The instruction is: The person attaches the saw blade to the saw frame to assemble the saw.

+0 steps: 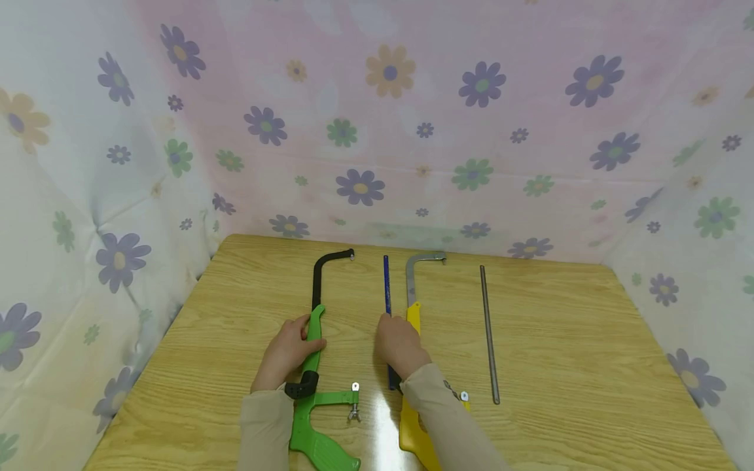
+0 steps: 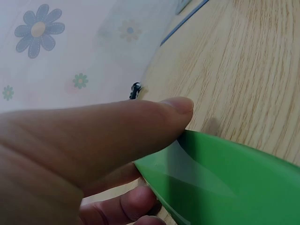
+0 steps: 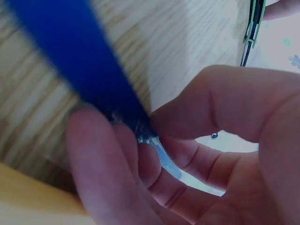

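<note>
My left hand [image 1: 285, 352] holds a green hacksaw frame [image 1: 302, 418] by its upper bar, the thumb laid across it. The frame lies without a blade, its black bent front arm [image 1: 317, 284] pointing away. In the left wrist view, the thumb [image 2: 140, 119] presses on the green bar [image 2: 225, 176] and the other fingers curl under its edge. To the right, my right hand [image 1: 403, 344] pinches a blue hacksaw blade [image 1: 387, 281] between thumb and fingers. The right wrist view shows the blue blade [image 3: 84, 56] running into the fingertips, close over the wood.
A yellow hacksaw frame [image 1: 414, 432] with a silver front arm [image 1: 410, 278] lies partly under the right forearm. A grey blade [image 1: 489, 333] lies farther right on the wooden table [image 1: 565, 353]. Flowered cloth [image 1: 424, 157] encloses the back and both sides.
</note>
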`<action>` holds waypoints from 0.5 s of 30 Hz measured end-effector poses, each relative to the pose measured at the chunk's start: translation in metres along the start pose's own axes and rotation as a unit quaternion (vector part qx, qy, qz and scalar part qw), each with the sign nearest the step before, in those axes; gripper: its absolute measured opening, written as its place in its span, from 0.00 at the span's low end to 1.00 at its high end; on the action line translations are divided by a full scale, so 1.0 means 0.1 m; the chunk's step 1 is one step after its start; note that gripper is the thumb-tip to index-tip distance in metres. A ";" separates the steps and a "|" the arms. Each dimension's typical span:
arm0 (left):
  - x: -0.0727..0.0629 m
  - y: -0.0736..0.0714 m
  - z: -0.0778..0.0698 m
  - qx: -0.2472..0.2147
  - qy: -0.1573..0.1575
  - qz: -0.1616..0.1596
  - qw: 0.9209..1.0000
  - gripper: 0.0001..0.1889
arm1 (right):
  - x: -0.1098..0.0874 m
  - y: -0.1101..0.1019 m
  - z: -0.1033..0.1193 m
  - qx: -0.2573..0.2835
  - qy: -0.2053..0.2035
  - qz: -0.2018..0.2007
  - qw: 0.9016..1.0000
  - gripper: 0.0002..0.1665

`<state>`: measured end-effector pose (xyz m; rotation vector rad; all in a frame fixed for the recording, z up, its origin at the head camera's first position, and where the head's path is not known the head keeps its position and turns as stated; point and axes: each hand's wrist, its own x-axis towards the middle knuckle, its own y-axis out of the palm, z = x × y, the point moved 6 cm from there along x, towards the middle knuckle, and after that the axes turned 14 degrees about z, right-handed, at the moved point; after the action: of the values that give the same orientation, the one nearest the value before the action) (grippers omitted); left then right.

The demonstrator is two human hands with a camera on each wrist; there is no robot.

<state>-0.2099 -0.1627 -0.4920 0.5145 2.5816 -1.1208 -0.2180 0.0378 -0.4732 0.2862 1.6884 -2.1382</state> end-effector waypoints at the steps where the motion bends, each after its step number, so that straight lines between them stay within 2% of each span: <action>1: 0.00 0.00 0.00 -0.001 0.001 0.000 1.000 0.38 | 0.00 0.00 0.00 0.002 -0.001 0.000 1.000 0.05; 15: 0.01 0.01 0.01 -0.005 -0.004 0.002 1.000 0.38 | 0.02 0.01 -0.01 -0.007 -0.013 0.009 1.000 0.07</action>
<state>-0.2101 -0.1630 -0.4932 0.5122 2.5772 -1.1055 -0.2191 0.0379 -0.4748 0.2670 1.6792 -2.1067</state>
